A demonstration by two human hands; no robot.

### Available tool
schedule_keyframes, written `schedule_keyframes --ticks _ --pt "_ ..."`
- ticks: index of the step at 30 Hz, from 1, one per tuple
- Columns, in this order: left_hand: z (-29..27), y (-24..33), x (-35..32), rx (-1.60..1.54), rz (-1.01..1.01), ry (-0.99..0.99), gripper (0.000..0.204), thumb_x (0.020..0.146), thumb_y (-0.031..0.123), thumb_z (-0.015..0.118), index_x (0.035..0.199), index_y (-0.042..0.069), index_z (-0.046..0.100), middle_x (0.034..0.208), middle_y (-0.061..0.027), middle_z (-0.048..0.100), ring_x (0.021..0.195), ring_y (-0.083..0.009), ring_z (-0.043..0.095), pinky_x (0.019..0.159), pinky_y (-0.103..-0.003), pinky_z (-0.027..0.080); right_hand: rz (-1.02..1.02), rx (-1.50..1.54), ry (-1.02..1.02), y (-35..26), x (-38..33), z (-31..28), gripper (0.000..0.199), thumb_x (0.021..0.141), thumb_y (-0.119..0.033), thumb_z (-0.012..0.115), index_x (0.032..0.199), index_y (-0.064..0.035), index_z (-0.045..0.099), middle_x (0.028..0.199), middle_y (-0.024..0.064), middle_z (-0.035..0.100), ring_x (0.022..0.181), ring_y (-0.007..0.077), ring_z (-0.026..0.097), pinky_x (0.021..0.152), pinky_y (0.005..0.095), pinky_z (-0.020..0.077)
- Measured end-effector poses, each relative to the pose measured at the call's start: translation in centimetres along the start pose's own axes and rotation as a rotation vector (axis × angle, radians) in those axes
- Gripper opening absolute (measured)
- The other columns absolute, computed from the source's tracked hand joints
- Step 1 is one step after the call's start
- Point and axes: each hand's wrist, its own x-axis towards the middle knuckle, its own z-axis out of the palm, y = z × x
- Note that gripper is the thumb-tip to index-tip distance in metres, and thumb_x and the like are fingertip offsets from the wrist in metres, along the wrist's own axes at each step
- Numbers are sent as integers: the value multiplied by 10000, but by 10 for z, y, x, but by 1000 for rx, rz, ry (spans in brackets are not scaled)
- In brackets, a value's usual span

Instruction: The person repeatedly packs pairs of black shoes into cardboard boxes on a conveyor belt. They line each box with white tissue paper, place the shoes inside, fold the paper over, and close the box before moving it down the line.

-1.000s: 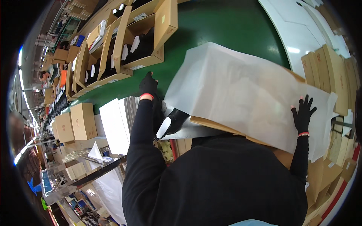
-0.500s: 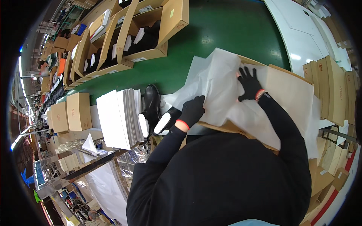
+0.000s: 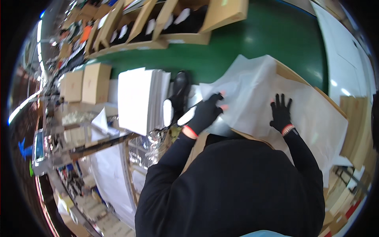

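Note:
White tissue paper (image 3: 252, 85) lies over an open cardboard box (image 3: 294, 74), whose brown rim shows along the far side. My right hand (image 3: 281, 113), in a black glove with bare fingertips, rests on the paper with fingers spread. At the paper's left edge is my left hand (image 3: 208, 112), gloved alike, its thumb and forefinger apart and holding nothing visible. Just left of it stand black boots: one boot (image 3: 181, 87) with a white insert in its shaft, and a second, mostly hidden by my left hand, with its white insert (image 3: 187, 117) showing.
A stack of white sheets (image 3: 136, 100) stands left of the boots, with closed brown boxes (image 3: 96, 83) beyond. Across the green surface (image 3: 284, 31), open boxes (image 3: 185, 38) hold black footwear. Flat brown cartons (image 3: 353, 118) stand at the right.
My left hand has loosened from the paper's edge, its fingers now apart. My right hand has moved toward me and right over the paper, still flat. The whole view has shifted.

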Motion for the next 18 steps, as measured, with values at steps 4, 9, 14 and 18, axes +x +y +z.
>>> schedule_keyframes --ticks 4,9,14,18 --pt "-114 -48 -53 303 -240 326 522 778 136 702 1263 53 528 1102 -134 644 979 -299 642 786 -373 508 -20 -41 -133 -14 -9 0 1212 507 -481 855 1460 -44 247 1513 220 228 1417 419 152 1082 690 102" --pt "-118 -172 -151 459 -217 42 729 663 192 785 1318 71 491 1209 -194 599 1157 -346 556 947 -410 469 58 -150 -212 -23 3 22 1412 411 -603 850 1491 -26 146 1542 233 95 1427 405 112 1101 632 137" --pt "-69 -141 -117 94 -279 623 496 764 309 772 1149 37 617 976 -181 678 968 -309 665 805 -380 508 6 -71 -213 -23 6 3 1312 477 -602 826 1480 -31 201 1513 234 202 1403 416 181 1074 649 180" --pt "-127 -74 -83 6 -63 852 231 823 197 730 769 2 619 625 0 570 601 -63 485 566 -249 407 -161 279 147 -7 11 14 1139 615 -548 787 1473 -40 235 1459 224 335 1355 409 301 1044 668 214"
